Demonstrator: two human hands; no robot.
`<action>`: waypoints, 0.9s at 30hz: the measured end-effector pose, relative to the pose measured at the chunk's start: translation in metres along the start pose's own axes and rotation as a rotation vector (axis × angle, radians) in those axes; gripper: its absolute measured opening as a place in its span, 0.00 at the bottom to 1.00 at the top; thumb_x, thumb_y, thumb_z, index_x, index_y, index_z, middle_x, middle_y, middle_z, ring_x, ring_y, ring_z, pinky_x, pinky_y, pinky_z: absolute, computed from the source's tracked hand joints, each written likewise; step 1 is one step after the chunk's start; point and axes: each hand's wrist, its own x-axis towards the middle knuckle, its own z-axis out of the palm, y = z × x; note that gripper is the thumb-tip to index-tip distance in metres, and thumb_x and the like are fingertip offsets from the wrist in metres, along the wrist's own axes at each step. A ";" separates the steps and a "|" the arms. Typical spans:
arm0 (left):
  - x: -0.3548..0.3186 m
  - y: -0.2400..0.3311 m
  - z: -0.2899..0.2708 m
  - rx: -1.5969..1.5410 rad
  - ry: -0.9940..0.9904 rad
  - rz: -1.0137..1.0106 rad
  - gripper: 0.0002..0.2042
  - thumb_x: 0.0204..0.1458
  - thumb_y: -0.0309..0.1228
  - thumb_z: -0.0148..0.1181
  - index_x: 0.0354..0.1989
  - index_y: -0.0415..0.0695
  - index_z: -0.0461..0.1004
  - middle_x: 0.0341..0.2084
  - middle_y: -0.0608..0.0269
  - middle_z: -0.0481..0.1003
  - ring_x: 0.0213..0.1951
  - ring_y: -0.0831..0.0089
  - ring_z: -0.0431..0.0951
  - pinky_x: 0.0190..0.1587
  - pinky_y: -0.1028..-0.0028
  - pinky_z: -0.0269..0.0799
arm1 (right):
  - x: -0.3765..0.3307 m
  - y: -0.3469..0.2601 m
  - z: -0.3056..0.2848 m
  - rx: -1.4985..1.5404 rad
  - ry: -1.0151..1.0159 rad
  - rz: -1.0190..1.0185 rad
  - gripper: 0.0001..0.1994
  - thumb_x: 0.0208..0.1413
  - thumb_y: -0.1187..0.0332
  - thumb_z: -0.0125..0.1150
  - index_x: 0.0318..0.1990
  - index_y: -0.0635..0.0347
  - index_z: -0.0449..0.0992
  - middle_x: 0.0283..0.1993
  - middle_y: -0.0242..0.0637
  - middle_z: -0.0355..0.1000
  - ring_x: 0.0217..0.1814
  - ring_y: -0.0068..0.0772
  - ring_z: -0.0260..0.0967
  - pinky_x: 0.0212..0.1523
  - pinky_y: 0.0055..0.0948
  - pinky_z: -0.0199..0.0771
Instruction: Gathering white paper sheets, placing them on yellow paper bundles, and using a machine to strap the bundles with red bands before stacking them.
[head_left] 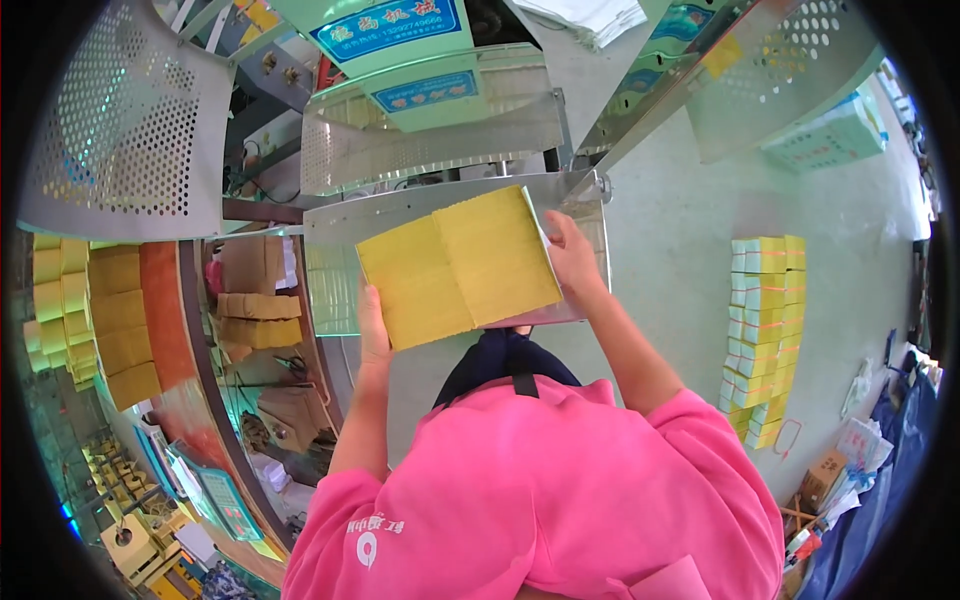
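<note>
A thick stack of yellow paper sheets [458, 266] lies flat between my two hands, above a shiny metal machine tray [330, 290]. My left hand [373, 330] grips the stack's near left corner from below. My right hand [572, 255] holds the stack's right edge, fingers wrapped under it. Both forearms come out of pink sleeves at the bottom of the view.
A green machine [400, 60] with perforated metal guards [130, 130] stands in front. Yellow paper stacks [120, 330] lie on a shelf at the left. Wrapped yellow and green bundles [765, 340] are piled on the grey floor at the right. Boxes and clutter sit lower right.
</note>
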 end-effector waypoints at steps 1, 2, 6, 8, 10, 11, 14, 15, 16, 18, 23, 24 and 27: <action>-0.002 -0.001 0.004 0.024 0.009 0.021 0.28 0.66 0.51 0.38 0.64 0.41 0.60 0.57 0.60 0.68 0.56 0.68 0.69 0.58 0.67 0.66 | -0.002 -0.001 0.002 0.002 0.003 0.002 0.24 0.52 0.73 0.57 0.60 0.57 0.69 0.50 0.38 0.75 0.44 0.30 0.73 0.46 0.29 0.73; -0.003 -0.001 0.007 0.048 0.018 0.043 0.28 0.66 0.51 0.39 0.64 0.41 0.60 0.57 0.60 0.67 0.57 0.68 0.69 0.59 0.67 0.66 | -0.003 -0.001 0.004 0.053 -0.012 0.010 0.23 0.50 0.75 0.54 0.56 0.55 0.72 0.49 0.41 0.75 0.47 0.37 0.73 0.50 0.32 0.72; -0.004 -0.010 0.003 -0.013 0.036 0.043 0.28 0.66 0.51 0.39 0.64 0.41 0.60 0.57 0.60 0.67 0.58 0.68 0.68 0.60 0.67 0.64 | -0.014 -0.020 0.002 -0.077 0.008 -0.089 0.21 0.49 0.77 0.50 0.50 0.50 0.77 0.51 0.43 0.75 0.51 0.41 0.73 0.54 0.34 0.70; -0.002 -0.014 -0.001 -0.002 0.033 0.032 0.28 0.66 0.51 0.38 0.64 0.41 0.60 0.58 0.60 0.67 0.58 0.68 0.67 0.60 0.67 0.64 | -0.008 -0.006 0.001 -0.037 0.001 -0.112 0.18 0.52 0.75 0.50 0.50 0.52 0.78 0.52 0.42 0.75 0.52 0.39 0.73 0.54 0.33 0.70; -0.001 -0.015 -0.002 0.034 0.029 0.045 0.28 0.66 0.51 0.38 0.64 0.41 0.60 0.58 0.59 0.66 0.59 0.68 0.67 0.60 0.68 0.63 | -0.008 -0.009 -0.002 0.002 -0.013 -0.136 0.16 0.55 0.72 0.50 0.50 0.54 0.78 0.53 0.41 0.74 0.53 0.37 0.72 0.54 0.31 0.70; 0.000 -0.015 -0.003 0.071 0.026 0.060 0.28 0.66 0.51 0.39 0.64 0.41 0.60 0.58 0.59 0.66 0.59 0.68 0.67 0.60 0.68 0.63 | -0.009 -0.010 -0.007 0.275 -0.108 0.092 0.15 0.59 0.66 0.51 0.52 0.57 0.77 0.53 0.38 0.74 0.52 0.34 0.72 0.53 0.29 0.70; 0.000 -0.021 -0.014 0.093 0.006 0.057 0.29 0.66 0.51 0.39 0.65 0.40 0.59 0.59 0.58 0.66 0.60 0.68 0.66 0.61 0.68 0.62 | -0.025 -0.063 -0.020 0.594 -0.167 0.397 0.20 0.65 0.57 0.50 0.56 0.61 0.74 0.57 0.35 0.71 0.55 0.30 0.69 0.54 0.28 0.69; 0.000 -0.018 -0.010 0.089 0.002 0.055 0.29 0.66 0.51 0.39 0.65 0.40 0.59 0.59 0.58 0.66 0.60 0.68 0.66 0.61 0.68 0.62 | -0.031 -0.075 -0.024 0.648 -0.111 0.473 0.22 0.66 0.55 0.47 0.58 0.62 0.72 0.59 0.35 0.69 0.58 0.30 0.67 0.56 0.28 0.67; -0.002 -0.015 -0.005 0.045 0.003 0.007 0.29 0.66 0.51 0.39 0.65 0.39 0.58 0.59 0.58 0.66 0.60 0.68 0.66 0.61 0.68 0.62 | -0.032 -0.071 -0.024 0.644 -0.107 0.473 0.22 0.66 0.55 0.47 0.58 0.62 0.72 0.59 0.35 0.69 0.58 0.30 0.67 0.56 0.28 0.67; -0.003 -0.009 -0.001 -0.004 0.004 -0.040 0.29 0.66 0.51 0.38 0.65 0.39 0.58 0.59 0.58 0.65 0.60 0.68 0.66 0.61 0.68 0.61 | -0.033 -0.064 -0.024 0.902 -0.172 0.339 0.24 0.67 0.54 0.48 0.62 0.62 0.69 0.60 0.35 0.68 0.62 0.28 0.63 0.59 0.28 0.64; -0.005 0.014 0.015 0.135 -0.040 0.040 0.28 0.67 0.49 0.37 0.66 0.39 0.56 0.59 0.57 0.64 0.60 0.69 0.64 0.62 0.69 0.59 | -0.038 -0.073 -0.013 0.573 -0.118 0.155 0.22 0.67 0.56 0.48 0.61 0.63 0.69 0.59 0.35 0.69 0.61 0.27 0.64 0.59 0.27 0.64; -0.005 0.015 0.015 0.129 -0.041 0.043 0.28 0.67 0.49 0.37 0.66 0.39 0.56 0.59 0.57 0.64 0.60 0.69 0.64 0.62 0.69 0.59 | -0.038 -0.074 -0.011 0.541 -0.111 0.126 0.22 0.67 0.57 0.49 0.60 0.63 0.70 0.58 0.35 0.70 0.60 0.27 0.65 0.58 0.27 0.65; -0.004 0.015 0.013 0.195 -0.047 0.087 0.28 0.67 0.48 0.36 0.66 0.39 0.56 0.60 0.57 0.63 0.61 0.68 0.63 0.62 0.68 0.58 | -0.033 -0.062 -0.007 0.528 -0.028 0.112 0.20 0.66 0.59 0.49 0.54 0.66 0.74 0.51 0.34 0.74 0.53 0.25 0.68 0.55 0.25 0.66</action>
